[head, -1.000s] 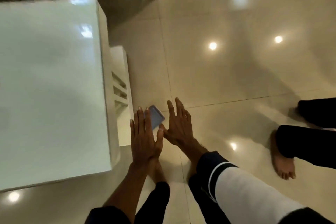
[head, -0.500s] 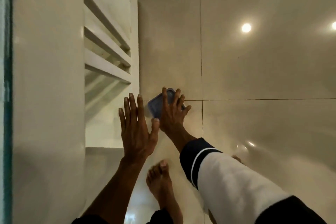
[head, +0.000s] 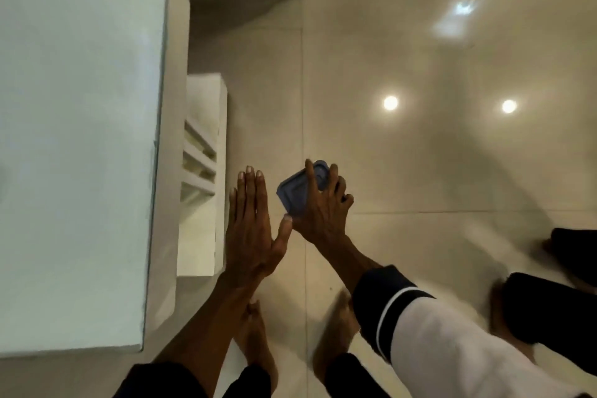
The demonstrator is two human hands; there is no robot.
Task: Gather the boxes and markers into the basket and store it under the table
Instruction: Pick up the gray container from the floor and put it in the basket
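Blue plastic, flat and rectangular with rounded corners and a raised rim: a small box (head: 298,187), or maybe only its lid, too blurred to say which. It sits under the right hand (head: 319,207), whose fingers drape over its top and far edge while the thumb comes in at the near corner. Hand closed around the box, palm down, wrist bent, forearm reaching forward and to the left from a white sleeve with a dark cuff. Cannot tell whether the box is lifted or touching the tiled floor (head: 420,155).

Left hand (head: 253,226) just beside the right, on its left. It is flat and wide, fingers together and pointing forward, thumb splayed so its tip nearly touches the right thumb. It holds nothing.

Further left of the left hand stands a white table (head: 80,139) with a glass-like top, and lower down a white slatted shelf (head: 200,171) at floor level. No basket and no markers in view.

Judged step: picking up one box, early in the gathering. Next move calls for a firm lift of the box and a carry to the basket, wherever it is; the head must turn to find it. Free left hand could support the box or collect another item.

Bare feet show below the hands; a second person's dark-trousered legs (head: 555,307) to the right.
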